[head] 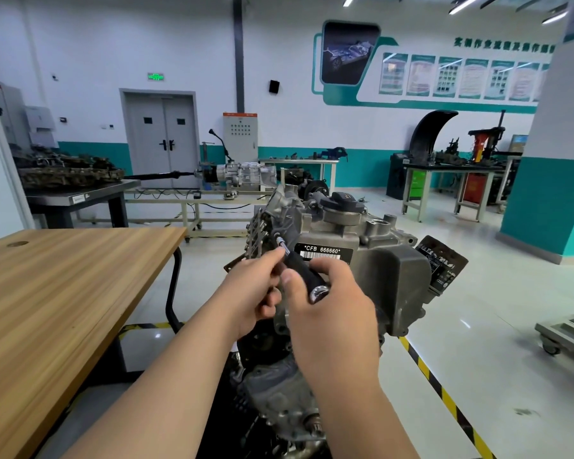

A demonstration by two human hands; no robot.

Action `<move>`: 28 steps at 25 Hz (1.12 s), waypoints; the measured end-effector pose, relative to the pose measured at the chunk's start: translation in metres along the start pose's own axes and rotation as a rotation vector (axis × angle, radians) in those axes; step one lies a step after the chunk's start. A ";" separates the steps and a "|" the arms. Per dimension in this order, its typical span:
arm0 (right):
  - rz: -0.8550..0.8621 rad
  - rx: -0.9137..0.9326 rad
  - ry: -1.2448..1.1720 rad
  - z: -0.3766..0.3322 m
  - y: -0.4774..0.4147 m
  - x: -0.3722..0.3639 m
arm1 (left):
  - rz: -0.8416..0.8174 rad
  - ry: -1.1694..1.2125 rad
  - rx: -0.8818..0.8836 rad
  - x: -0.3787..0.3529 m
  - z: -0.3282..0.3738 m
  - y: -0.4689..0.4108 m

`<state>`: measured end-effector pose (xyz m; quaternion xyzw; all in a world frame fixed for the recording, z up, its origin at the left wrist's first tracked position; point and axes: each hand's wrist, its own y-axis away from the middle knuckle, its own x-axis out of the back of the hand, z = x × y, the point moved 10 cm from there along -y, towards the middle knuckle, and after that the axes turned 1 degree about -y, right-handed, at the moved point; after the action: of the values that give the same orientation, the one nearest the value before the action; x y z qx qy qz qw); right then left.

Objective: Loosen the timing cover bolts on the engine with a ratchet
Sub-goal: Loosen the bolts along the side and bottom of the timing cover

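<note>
Grey engine (371, 260) (black-handled ratchet (300, 268))

Black label (322, 252) on engine (378, 260) front: "*CFB 666660" above barcode. Wall lettering, posters: too blurred to read.

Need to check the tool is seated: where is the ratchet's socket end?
Centre of the head view: the socket sits on the engine's upper left edge, left of the barcode label.

A single head-worn wide-angle view looks forward and slightly down from close range. The engine (338, 260) fills the centre of the frame, both forearms enter from the bottom edge, a wooden bench (63, 293) occupies the left, and the workshop wall spans the top.
</note>
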<state>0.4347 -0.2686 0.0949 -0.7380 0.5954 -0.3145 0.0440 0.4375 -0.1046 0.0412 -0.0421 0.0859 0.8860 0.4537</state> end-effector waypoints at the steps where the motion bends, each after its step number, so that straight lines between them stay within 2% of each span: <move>1: -0.056 0.004 -0.020 -0.003 0.003 -0.007 | -0.099 0.038 0.044 -0.009 -0.007 0.007; 3: -0.164 -0.006 -0.113 -0.006 0.011 -0.021 | -0.236 0.160 0.100 -0.023 -0.014 0.020; 4: -0.211 -0.048 -0.200 -0.004 0.014 -0.027 | -0.252 0.196 0.104 -0.025 -0.014 0.023; 6: -0.284 -0.164 -0.366 0.004 0.019 -0.033 | -0.198 0.198 0.094 -0.026 -0.012 0.025; 8: -0.305 -0.177 -0.362 0.004 0.019 -0.029 | -0.090 0.196 0.067 -0.022 -0.010 0.027; 9: -0.315 -0.107 -0.238 -0.001 0.016 -0.024 | -0.048 0.206 0.055 -0.021 -0.009 0.028; 10: -0.340 0.018 -0.015 -0.011 0.011 -0.019 | -0.018 0.207 0.039 -0.019 -0.006 0.029; 13: -0.282 0.493 0.784 -0.049 0.006 -0.014 | 0.023 0.086 -0.025 -0.017 0.002 0.030; 15: -0.287 0.737 1.059 -0.063 0.017 -0.023 | 0.040 0.047 -0.022 -0.017 0.001 0.031; 17: -0.335 0.801 1.141 -0.062 0.023 -0.034 | -0.034 0.119 0.033 -0.024 -0.006 0.033; 18: -0.345 0.763 1.088 -0.060 0.022 -0.035 | -0.101 0.152 0.067 -0.029 -0.011 0.035; 20: -0.295 0.567 0.809 -0.055 0.014 -0.024 | -0.191 0.193 0.108 -0.035 -0.013 0.040; 22: -0.303 0.234 0.371 -0.035 0.006 -0.020 | -0.191 0.217 0.113 -0.032 -0.007 0.044; 24: -0.335 0.046 0.006 -0.023 0.011 -0.033 | -0.135 0.181 0.088 -0.023 -0.001 0.048; 26: -0.356 -0.001 -0.094 -0.021 0.013 -0.041 | -0.065 0.131 0.065 -0.017 0.004 0.050; 28: -0.356 0.022 -0.028 -0.021 0.006 -0.034 | -0.027 0.151 0.068 -0.019 0.005 0.049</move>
<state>0.4156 -0.2327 0.0952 -0.8357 0.4510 -0.3134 0.0038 0.4091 -0.1467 0.0547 -0.0943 0.1494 0.8706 0.4593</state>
